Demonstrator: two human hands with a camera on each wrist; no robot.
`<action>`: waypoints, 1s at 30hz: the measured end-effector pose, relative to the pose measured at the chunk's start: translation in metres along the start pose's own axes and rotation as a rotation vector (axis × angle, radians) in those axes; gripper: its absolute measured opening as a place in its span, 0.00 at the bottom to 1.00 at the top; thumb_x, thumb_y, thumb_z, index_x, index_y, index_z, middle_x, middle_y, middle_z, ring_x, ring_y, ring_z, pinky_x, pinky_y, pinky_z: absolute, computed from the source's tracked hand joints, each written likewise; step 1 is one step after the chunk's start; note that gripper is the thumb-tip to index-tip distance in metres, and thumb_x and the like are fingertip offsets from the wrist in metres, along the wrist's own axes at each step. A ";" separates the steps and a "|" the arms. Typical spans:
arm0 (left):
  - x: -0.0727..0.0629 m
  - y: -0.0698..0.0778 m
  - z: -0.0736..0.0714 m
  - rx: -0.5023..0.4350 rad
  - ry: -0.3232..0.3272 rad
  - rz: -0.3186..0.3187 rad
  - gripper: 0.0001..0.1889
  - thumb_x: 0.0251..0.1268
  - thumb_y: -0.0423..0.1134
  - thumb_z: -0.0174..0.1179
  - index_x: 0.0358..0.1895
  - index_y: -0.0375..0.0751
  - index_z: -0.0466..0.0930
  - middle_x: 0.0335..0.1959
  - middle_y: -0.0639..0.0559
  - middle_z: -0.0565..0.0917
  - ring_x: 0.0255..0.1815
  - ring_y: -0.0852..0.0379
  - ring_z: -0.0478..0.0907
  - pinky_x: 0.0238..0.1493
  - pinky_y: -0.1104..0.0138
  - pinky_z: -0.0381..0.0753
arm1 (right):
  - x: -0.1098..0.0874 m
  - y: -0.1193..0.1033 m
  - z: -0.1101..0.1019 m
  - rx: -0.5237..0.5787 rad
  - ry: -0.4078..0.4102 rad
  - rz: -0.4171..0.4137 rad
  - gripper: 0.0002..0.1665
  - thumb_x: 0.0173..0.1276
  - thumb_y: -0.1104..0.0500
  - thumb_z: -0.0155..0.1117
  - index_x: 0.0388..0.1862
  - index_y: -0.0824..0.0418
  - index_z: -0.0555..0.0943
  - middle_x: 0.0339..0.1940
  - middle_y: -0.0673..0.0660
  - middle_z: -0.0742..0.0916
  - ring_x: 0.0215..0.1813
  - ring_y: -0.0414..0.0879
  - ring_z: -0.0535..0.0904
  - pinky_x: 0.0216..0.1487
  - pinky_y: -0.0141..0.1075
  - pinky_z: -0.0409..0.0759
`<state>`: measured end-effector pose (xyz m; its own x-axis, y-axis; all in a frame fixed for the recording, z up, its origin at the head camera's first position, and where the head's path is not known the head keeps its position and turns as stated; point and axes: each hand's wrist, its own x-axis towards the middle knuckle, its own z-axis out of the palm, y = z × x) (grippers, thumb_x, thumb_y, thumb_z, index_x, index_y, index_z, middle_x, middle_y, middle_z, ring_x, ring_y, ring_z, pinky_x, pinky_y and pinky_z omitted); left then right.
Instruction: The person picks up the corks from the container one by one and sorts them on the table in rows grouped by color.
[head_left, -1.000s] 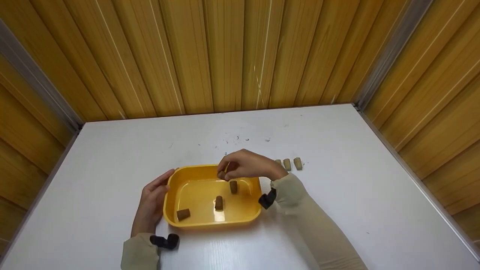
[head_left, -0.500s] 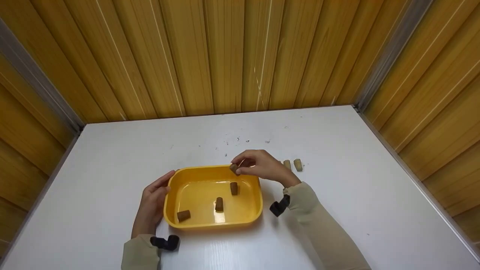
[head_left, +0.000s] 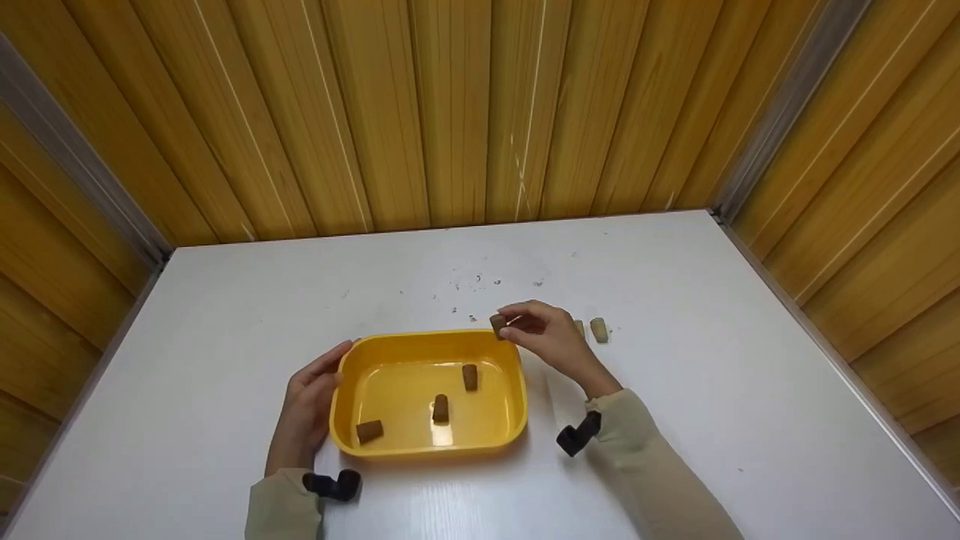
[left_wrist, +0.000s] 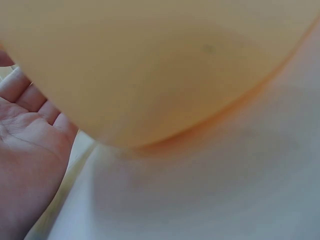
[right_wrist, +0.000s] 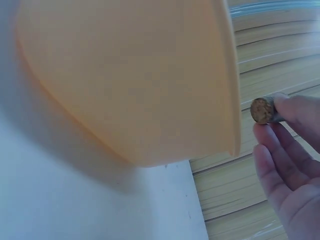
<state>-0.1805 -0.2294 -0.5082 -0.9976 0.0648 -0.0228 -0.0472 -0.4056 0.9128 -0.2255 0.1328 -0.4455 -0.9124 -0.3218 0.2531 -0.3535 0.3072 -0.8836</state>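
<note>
In the head view my right hand [head_left: 551, 337] pinches a cork stopper [head_left: 498, 325] between thumb and fingers at the back right corner of a yellow plastic tray [head_left: 427, 452]. The right wrist view shows the round, grainy end of that cork [right_wrist: 261, 111], just outside the tray wall [right_wrist: 135, 85]. My left hand [head_left: 304, 401] rests against the tray's left side, fingers along the outside and thumb at the rim. Its palm [left_wrist: 30, 145] faces the wall in the left wrist view, fingertips hidden. Inside lie three brown corks: front left [head_left: 369, 431], middle [head_left: 440, 409] and right [head_left: 469, 377].
Lighter corks stand on the white table [head_left: 645, 277] to the right of the tray, one [head_left: 598, 330] in full view and another [head_left: 580, 328] partly behind my right hand. Dark specks mark the tabletop behind the tray. Yellow wood-look panels [head_left: 450, 112] wall the back and sides.
My right hand has moved right with the cork, from over the tray's inside to its back right corner. The left hand, the tray and the corks in it have stayed put.
</note>
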 end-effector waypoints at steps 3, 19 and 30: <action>0.000 -0.001 0.000 0.002 -0.010 0.014 0.27 0.64 0.23 0.44 0.69 0.28 0.61 0.62 0.54 0.78 0.64 0.58 0.74 0.63 0.66 0.74 | -0.004 0.005 -0.001 0.015 0.063 0.026 0.20 0.62 0.57 0.68 0.53 0.59 0.82 0.48 0.56 0.86 0.45 0.46 0.84 0.49 0.29 0.83; 0.001 -0.002 0.000 -0.015 -0.006 0.025 0.26 0.65 0.22 0.44 0.68 0.28 0.63 0.60 0.52 0.80 0.62 0.54 0.76 0.62 0.64 0.76 | -0.027 0.028 -0.015 0.141 0.147 0.197 0.21 0.60 0.58 0.70 0.52 0.61 0.80 0.50 0.59 0.84 0.47 0.47 0.81 0.50 0.28 0.82; -0.001 0.002 0.003 0.071 0.025 -0.047 0.29 0.63 0.24 0.40 0.69 0.38 0.66 0.69 0.53 0.70 0.67 0.61 0.70 0.65 0.69 0.72 | -0.037 0.040 -0.030 0.067 0.124 0.257 0.21 0.60 0.56 0.70 0.52 0.62 0.81 0.54 0.60 0.82 0.46 0.45 0.81 0.48 0.25 0.81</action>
<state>-0.1798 -0.2273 -0.5056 -0.9954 0.0586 -0.0757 -0.0911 -0.3366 0.9372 -0.2118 0.1837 -0.4788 -0.9899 -0.1280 0.0606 -0.0973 0.3037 -0.9478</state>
